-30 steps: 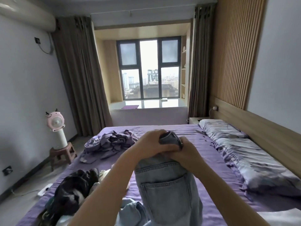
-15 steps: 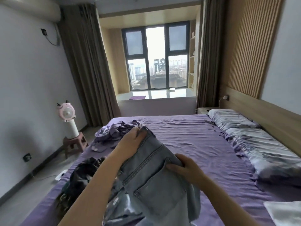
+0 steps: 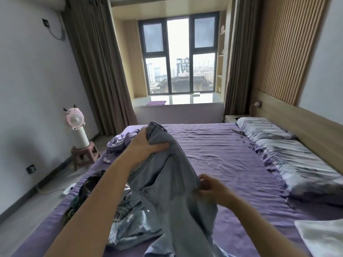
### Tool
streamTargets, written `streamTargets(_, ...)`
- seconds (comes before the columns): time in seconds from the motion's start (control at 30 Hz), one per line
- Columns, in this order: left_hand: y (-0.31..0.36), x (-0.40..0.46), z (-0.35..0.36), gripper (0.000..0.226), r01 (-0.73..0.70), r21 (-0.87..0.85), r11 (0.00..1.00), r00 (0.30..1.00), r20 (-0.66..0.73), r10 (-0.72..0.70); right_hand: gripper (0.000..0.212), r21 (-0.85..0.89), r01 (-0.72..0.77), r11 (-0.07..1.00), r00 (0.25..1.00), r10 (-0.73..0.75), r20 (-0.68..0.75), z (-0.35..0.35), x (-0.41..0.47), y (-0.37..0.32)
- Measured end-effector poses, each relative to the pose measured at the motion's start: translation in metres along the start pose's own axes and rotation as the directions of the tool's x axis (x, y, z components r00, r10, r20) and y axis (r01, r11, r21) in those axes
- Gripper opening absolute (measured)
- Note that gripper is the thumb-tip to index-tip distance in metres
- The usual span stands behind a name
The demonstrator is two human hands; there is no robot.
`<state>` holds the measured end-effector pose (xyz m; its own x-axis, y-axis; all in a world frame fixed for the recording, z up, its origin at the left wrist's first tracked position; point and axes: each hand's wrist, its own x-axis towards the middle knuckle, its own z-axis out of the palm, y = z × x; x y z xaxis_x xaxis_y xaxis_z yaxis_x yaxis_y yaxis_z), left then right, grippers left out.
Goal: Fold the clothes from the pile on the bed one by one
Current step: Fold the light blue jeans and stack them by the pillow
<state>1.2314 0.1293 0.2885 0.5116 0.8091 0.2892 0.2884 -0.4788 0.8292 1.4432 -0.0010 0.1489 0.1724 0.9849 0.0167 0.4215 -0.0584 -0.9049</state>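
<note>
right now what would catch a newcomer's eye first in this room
The light blue jeans held up mid-frame over the purple bed: the left hand grips the bunched top, the right hand pinches a side edge. Behind them, the bright window between brown curtains, and a pink fan on a stool by the left wall.

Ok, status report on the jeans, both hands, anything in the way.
Left hand grips jeans held up. Right hand pinches their side edge. Not folded yet. Clothes pile lies left on bed; nothing in the way.
</note>
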Motion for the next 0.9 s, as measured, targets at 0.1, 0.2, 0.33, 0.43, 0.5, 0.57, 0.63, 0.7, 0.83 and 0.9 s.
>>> streamTargets(0.1, 0.018, 0.010, -0.013, 0.068, -0.010, 0.030, 1.000, 0.999, -0.034, 0.011, 0.022, -0.093, -0.019, 0.996, 0.998, 0.013, -0.059, -0.005, -0.002, 0.038)
streamTargets(0.2, 0.035, 0.014, -0.017, 0.065, -0.033, 0.079, 0.996, 0.998, -0.042, 0.036, 0.018, -0.096, -0.009, 0.995, 0.989, -0.005, -0.146, -0.010, -0.002, 0.035)
streamTargets(0.33, 0.046, 0.013, -0.015, 0.059, -0.046, 0.096, 0.994, 0.991, -0.118, 0.057, 0.033, -0.258, 0.082, 0.963, 0.971, -0.135, -0.197, -0.021, 0.000, 0.021)
streamTargets(0.43, 0.055, 0.012, -0.016, 0.058, -0.037, 0.119, 0.992, 0.983, -0.176, 0.057, 0.041, -0.378, 0.092, 0.921, 0.976, -0.160, -0.150, -0.034, -0.002, 0.008)
streamTargets(0.5, 0.062, 0.011, -0.019, 0.062, -0.041, 0.143, 0.989, 0.978, -0.198, 0.069, 0.044, -0.402, 0.099, 0.910, 0.965, -0.186, -0.185, -0.047, -0.004, -0.003)
streamTargets(0.57, 0.070, 0.010, -0.021, 0.066, -0.046, 0.150, 0.988, 0.971, -0.224, 0.079, 0.040, -0.435, 0.126, 0.891, 0.956, -0.226, -0.186, -0.063, -0.004, -0.017)
streamTargets(0.63, 0.079, 0.009, -0.023, 0.067, -0.062, 0.122, 0.991, 0.958, -0.271, 0.093, 0.026, -0.453, 0.127, 0.883, 0.957, -0.228, -0.177, -0.081, -0.006, -0.033)
streamTargets(0.7, 0.088, 0.009, -0.024, 0.070, -0.068, 0.083, 0.994, 0.940, -0.328, 0.092, 0.026, -0.433, 0.154, 0.888, 0.953, -0.249, -0.173, -0.102, -0.008, -0.047)
streamTargets(0.83, 0.099, 0.007, -0.029, 0.076, -0.046, 0.102, 0.994, 0.923, -0.376, 0.081, 0.028, -0.402, 0.216, 0.890, 0.944, -0.295, -0.147, -0.133, -0.018, -0.071)
streamTargets(0.9, 0.104, 0.005, -0.028, 0.078, -0.037, 0.110, 0.993, 0.926, -0.371, 0.075, 0.024, -0.489, 0.240, 0.838, 0.936, -0.334, -0.113, -0.145, -0.025, -0.078)
